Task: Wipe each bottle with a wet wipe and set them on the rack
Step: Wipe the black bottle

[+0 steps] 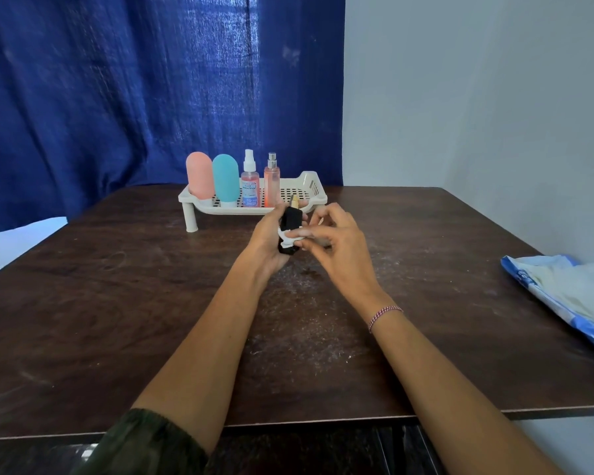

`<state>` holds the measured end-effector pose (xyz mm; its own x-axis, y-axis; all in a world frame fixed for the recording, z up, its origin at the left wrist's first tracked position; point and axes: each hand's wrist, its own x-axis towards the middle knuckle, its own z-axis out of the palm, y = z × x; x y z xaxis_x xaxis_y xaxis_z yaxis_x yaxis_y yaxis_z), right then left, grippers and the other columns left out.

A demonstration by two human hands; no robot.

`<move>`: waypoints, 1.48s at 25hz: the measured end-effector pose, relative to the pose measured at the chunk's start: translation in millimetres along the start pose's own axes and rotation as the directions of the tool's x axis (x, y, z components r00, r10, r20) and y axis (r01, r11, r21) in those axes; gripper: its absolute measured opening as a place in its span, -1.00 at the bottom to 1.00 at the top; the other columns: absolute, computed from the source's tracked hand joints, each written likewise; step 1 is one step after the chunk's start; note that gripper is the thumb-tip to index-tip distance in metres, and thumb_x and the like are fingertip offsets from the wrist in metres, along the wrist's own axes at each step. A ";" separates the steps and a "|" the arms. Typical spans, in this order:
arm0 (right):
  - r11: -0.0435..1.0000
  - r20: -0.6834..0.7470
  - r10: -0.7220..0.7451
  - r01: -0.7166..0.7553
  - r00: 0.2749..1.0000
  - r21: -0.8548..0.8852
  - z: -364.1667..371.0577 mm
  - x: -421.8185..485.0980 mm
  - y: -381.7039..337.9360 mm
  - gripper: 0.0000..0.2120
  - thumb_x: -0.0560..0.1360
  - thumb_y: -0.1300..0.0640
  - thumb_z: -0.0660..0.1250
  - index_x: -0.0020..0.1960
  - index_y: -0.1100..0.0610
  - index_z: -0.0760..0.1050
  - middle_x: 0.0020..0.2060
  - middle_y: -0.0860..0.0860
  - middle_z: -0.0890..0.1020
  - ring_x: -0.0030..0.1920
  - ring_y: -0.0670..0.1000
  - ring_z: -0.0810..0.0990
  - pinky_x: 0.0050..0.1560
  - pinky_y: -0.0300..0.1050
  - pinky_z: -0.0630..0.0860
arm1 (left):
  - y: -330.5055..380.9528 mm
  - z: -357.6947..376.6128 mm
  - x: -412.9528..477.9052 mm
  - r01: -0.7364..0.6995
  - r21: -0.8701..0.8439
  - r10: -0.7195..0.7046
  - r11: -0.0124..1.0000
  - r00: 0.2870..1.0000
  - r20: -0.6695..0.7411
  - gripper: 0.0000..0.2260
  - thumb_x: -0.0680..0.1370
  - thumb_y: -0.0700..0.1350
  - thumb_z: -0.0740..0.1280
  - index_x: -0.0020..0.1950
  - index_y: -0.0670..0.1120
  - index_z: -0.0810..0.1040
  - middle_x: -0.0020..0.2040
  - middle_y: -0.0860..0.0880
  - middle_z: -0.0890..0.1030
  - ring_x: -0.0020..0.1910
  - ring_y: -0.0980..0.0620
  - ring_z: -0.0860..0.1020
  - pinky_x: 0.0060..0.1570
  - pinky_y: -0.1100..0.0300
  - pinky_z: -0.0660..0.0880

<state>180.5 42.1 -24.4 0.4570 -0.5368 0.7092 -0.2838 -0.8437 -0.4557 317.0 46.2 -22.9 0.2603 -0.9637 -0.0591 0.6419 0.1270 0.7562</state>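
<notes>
My left hand (266, 240) grips a small black bottle (291, 219) with a gold tip, held upright over the table just in front of the rack. My right hand (336, 241) pinches a white wet wipe (290, 236) pressed round the bottle's lower half. On the white perforated rack (314, 186) at the table's back stand several bottles: a pink one (199, 180), a teal one (225, 178), a clear spray bottle (250, 180) with a red-and-blue label, and a slim pink spray bottle (272, 180).
A blue-and-white wipes pack (566, 289) lies at the table's right edge. The dark wooden table (117, 303) shows pale scuff marks. A blue curtain (117, 97) hangs behind the rack, with a grey wall to the right.
</notes>
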 end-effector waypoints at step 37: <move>0.991 0.035 -0.050 0.045 0.998 0.122 2.5 -3.9 0.7 -0.86 0.35 0.26 0.49 -0.10 0.19 0.66 -0.01 0.02 0.61 0.26 -0.06 0.47 0.19 -0.04 0.51 | 5.0 0.8 1.8 -0.037 0.012 0.038 0.999 0.994 -0.100 -0.70 0.63 -0.10 0.18 0.30 -0.19 0.47 0.16 -0.21 0.61 -0.04 -0.09 0.64 -0.27 0.07 0.61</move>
<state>180.6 43.6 -28.8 0.5001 -0.4932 0.7118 -0.1574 -0.8600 -0.4854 320.2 44.8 -18.7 0.3552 -0.9299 -0.0955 0.6231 0.1594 0.7657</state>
